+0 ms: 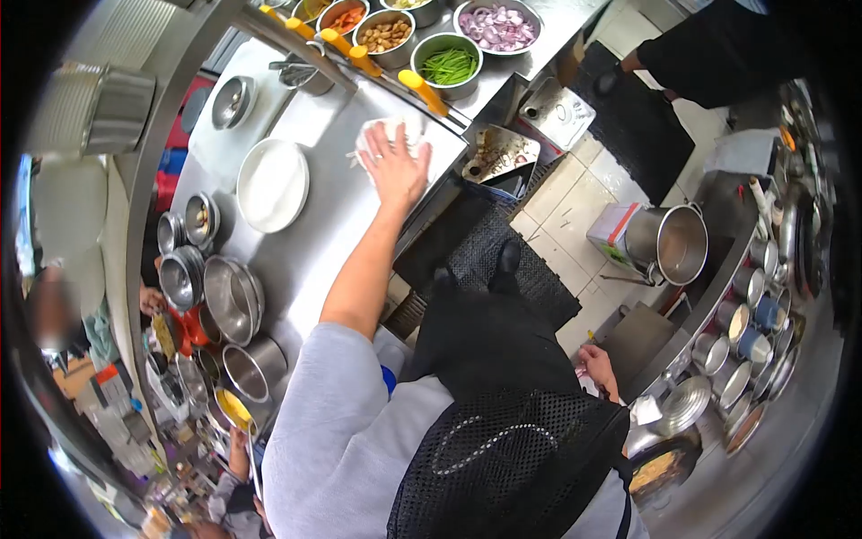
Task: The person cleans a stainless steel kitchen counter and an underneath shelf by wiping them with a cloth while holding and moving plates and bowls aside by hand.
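Observation:
My left hand (pixel 392 169) lies with fingers spread over a crumpled white cloth (pixel 409 128), pressing it flat on the steel counter (pixel 332 180) near its corner. A white plate (pixel 273 185) rests on the counter to the left of that hand. Down by my right side, my right hand (pixel 597 370) is small in view with its fingers curled. Something pale shows beneath it, but I cannot make out what it is.
Bowls of chopped green vegetable (pixel 448 66), red onion (pixel 498 29) and browned pieces (pixel 384 38) stand past yellow handles (pixel 422 92). Steel bowls (pixel 233 301) crowd the left. A large pot (pixel 681 245) stands right. Another person's legs (pixel 709 54) are at upper right.

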Tool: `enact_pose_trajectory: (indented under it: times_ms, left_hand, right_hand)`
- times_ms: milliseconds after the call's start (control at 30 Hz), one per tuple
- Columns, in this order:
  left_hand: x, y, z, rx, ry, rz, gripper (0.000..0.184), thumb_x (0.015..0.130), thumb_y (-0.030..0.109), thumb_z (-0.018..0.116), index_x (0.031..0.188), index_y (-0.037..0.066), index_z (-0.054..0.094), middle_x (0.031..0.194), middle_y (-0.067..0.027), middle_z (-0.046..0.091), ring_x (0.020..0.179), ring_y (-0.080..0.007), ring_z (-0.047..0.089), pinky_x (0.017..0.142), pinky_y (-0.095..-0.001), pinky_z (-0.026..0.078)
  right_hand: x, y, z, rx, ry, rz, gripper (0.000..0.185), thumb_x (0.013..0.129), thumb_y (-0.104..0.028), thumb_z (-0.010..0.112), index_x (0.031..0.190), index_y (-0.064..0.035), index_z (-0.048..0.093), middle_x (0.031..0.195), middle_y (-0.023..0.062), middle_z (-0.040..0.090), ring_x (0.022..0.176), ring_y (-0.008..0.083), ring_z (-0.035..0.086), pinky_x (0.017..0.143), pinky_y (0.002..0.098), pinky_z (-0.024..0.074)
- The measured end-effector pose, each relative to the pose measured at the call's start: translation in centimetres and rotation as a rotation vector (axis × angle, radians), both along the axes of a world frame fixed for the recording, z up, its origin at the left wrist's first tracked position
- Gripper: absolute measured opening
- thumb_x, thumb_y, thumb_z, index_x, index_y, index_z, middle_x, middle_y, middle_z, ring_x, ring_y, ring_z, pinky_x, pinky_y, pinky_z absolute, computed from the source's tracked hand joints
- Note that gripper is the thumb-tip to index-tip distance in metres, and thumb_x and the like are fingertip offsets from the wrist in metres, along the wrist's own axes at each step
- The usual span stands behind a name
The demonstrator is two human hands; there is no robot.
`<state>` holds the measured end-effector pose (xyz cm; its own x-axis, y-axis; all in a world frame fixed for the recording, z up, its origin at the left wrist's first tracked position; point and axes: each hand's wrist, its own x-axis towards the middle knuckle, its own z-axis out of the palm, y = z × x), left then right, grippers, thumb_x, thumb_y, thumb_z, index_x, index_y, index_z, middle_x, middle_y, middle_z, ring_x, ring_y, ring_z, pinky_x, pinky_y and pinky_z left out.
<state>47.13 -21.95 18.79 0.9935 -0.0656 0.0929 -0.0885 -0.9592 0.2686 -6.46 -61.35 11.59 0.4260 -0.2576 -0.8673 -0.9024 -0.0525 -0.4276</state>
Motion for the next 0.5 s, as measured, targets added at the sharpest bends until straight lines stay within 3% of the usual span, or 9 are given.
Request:
enact_pose_trajectory:
  times_ms: [133,233,333,500]
  left_hand:
    - [-3.8,-3.2,-0.4,0.078,-0.094,-0.213,0.078,0.094,0.056,0.066,0.157,0.014,0.046,0.168,-0.0242,0.028,0.158,-0.0457,0.018,0.123,-0.07,0.015]
    - [-3.5,-4.2,0.1,0.135,-0.115,-0.333,0.076,0.085,0.039,0.081,0.152,0.023,0.048,0.163,-0.0231,0.033,0.155,-0.0475,0.023,0.12,-0.071,0.023]
    - [-4.7,-1.9,-0.9,0.213,-0.166,-0.436,0.065,0.093,0.024,0.071,0.153,0.026,0.045,0.164,-0.0219,0.031,0.156,-0.0463,0.021,0.121,-0.0703,0.022]
    - [-13.9,9.6,-0.7,0.214,-0.053,-0.399,0.067,0.092,0.016,0.067,0.155,0.026,0.044,0.166,-0.021,0.029,0.158,-0.044,0.018,0.123,-0.0684,0.02]
  right_hand:
    - [4.9,-3.1,-0.3,0.018,0.037,-0.067,0.038,0.1,-0.013,0.064,0.135,0.0022,0.065,0.096,0.0066,0.071,0.071,0.0165,0.067,0.065,0.0296,0.0542]
    - [8.0,-6.1,-0.8,0.019,-0.04,-0.056,0.039,0.102,-0.018,0.065,0.137,-0.001,0.064,0.097,0.0032,0.07,0.074,0.0123,0.065,0.06,0.0266,0.0502]
    - [10.5,-7.2,0.1,-0.045,-0.102,-0.038,0.039,0.104,-0.022,0.065,0.137,-0.0018,0.064,0.096,0.002,0.07,0.075,0.011,0.066,0.059,0.0252,0.0489]
    - [10.4,-4.2,0.8,-0.032,-0.138,-0.105,0.042,0.104,-0.025,0.065,0.14,-0.0039,0.061,0.095,0.0015,0.07,0.077,0.0117,0.067,0.058,0.0252,0.048]
